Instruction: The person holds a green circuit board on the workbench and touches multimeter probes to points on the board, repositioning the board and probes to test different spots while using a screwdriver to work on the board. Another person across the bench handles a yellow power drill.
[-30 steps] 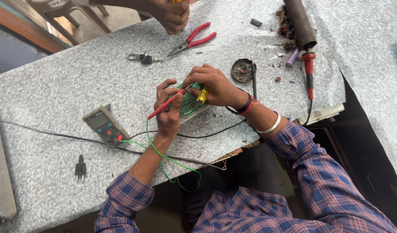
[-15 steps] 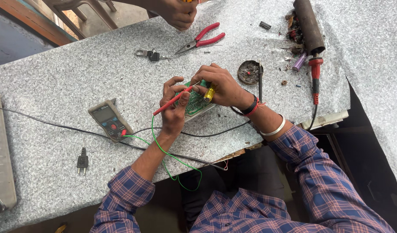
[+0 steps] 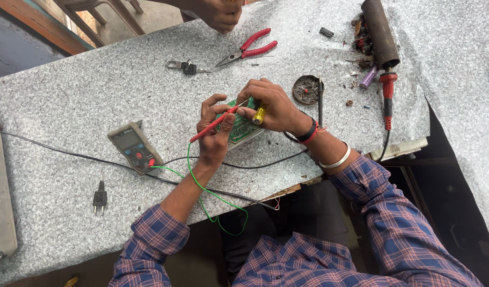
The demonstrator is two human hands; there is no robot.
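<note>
Carefully now: with the left hand point(image 3: 215, 135) pinching the red probe point(image 3: 215, 123) and the right hand point(image 3: 271, 106) closed on the yellow probe point(image 3: 259, 113), both over the green circuit board point(image 3: 241, 127) at mid-table, hold tips steady on separate pads.

Another person's hand point(image 3: 218, 13) now farther left.

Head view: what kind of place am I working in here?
Probably an electronics repair bench. A green circuit board is under both hands, a multimeter lies on the speckled table, and a red-handled soldering iron and red pliers lie nearby.
</note>
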